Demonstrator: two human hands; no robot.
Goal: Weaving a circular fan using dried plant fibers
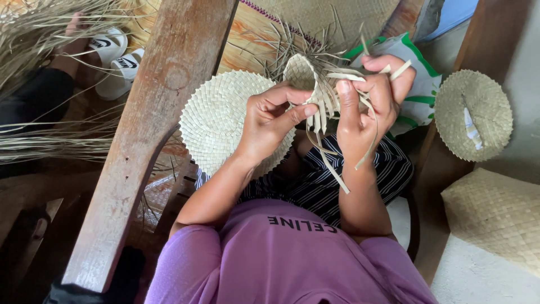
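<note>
In the middle of the frame, two bare hands work on a half-made woven piece (306,76) of pale palm strips. The left hand (270,121) is closed on it from the left, thumb pressed flat across the loose strips (323,110) and fingers curled behind the weave. The right hand (374,104) is clamped on the same piece from the right, thumb upright against the strips and fingers folded over a few strip ends near the top. Several unwoven strips hang down from between the two hands, the longest curling toward the lower centre of the frame.

Just behind the left hand, a finished round woven mat (219,115) lies on the person's lap, partly hidden by the wrist. A wide wooden plank (152,129) runs slantwise from the top centre down to the lower left. In the upper left lies a heap of dry palm fibre (39,39), and beside it a foot in a white sandal (109,48), belonging to someone else. At the right edge, another round woven mat (473,112) rests well apart from the hands, with a flat woven sheet (498,217) below it in the lower right. A white and green bag (419,84) shows behind the right hand. The person wears a purple shirt (281,259), which fills the bottom centre.
</note>
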